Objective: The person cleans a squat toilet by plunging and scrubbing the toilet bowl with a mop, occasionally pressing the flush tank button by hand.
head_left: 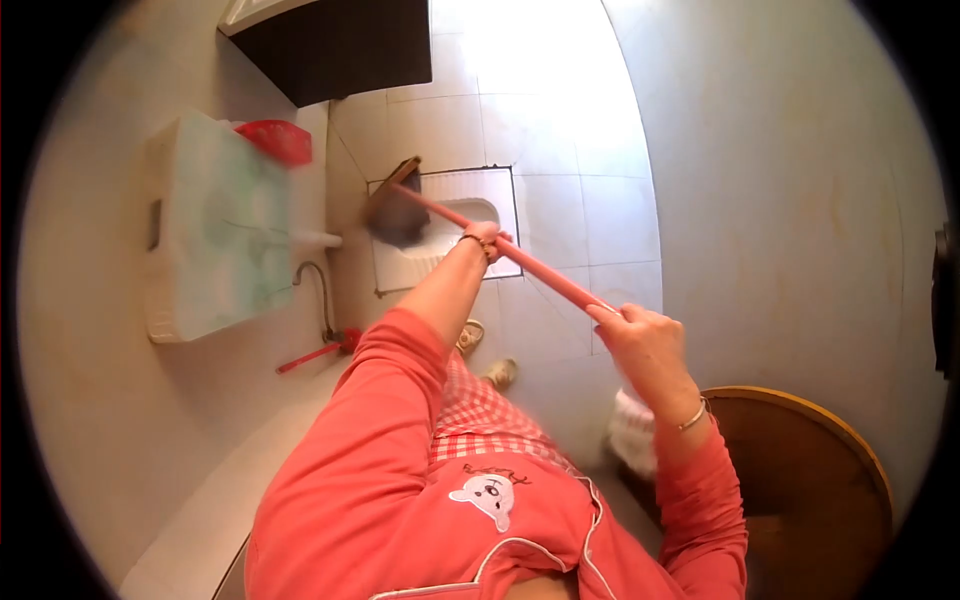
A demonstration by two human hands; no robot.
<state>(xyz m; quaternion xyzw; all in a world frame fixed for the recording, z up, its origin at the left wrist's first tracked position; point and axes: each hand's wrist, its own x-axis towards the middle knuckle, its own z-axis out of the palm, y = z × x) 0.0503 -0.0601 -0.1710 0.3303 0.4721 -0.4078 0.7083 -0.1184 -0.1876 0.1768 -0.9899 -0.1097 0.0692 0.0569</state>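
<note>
I hold a broom by its long pink handle (558, 280) with both hands. My left hand (485, 240) is wrapped round the middle of the handle, and my right hand (640, 345) grips it near the upper end. The broom's dark, blurred head (398, 215), with a brown edge, is over the left side of a white squat toilet (495, 185) set in the floor. Whether the bristles touch the toilet or the tiles, I cannot tell.
A pale plastic water tank (220, 230) is on the left wall, with a red plastic object (275, 142) behind it. Below are a bent pipe (325, 300) and a red-handled tool (308, 357). A dark cabinet (340, 45) stands ahead; a round brown table (800, 480) is at right.
</note>
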